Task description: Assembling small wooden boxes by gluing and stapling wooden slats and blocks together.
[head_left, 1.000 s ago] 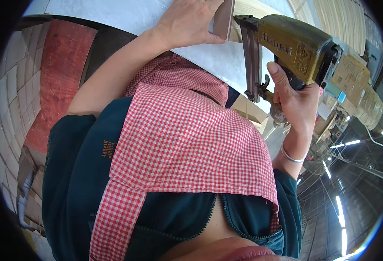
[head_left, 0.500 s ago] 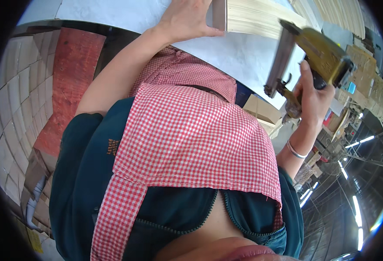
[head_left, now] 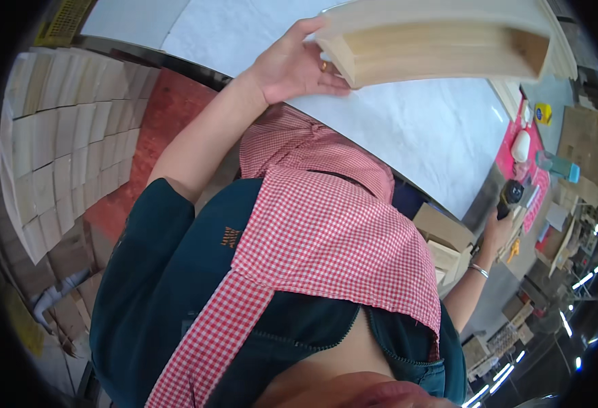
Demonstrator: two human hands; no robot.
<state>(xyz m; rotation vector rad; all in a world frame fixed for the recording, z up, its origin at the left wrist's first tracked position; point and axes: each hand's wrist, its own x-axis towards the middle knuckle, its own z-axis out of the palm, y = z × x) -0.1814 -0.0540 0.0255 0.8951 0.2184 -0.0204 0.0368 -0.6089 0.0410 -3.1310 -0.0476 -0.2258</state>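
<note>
A long, shallow box of pale wood is tilted up over the white marbled tabletop. My left hand grips its left end, the thumb on top and the other fingers at the lower edge. A ring shows on one finger. Off to the right, beyond the table's edge, my right hand is closed round the handle of a nail gun. Only the dark end of the tool shows clearly, and the rest is foreshortened.
Stacked wooden pieces stand at the left by a red board. An open cardboard box sits below the table's right edge. Farther right are a teal bottle, a yellow packet and a white rounded object.
The nail gun in my right hand has moved down and right, away from above the table. My left hand has taken hold of the wooden box and tilted it up. The view has shifted.
</note>
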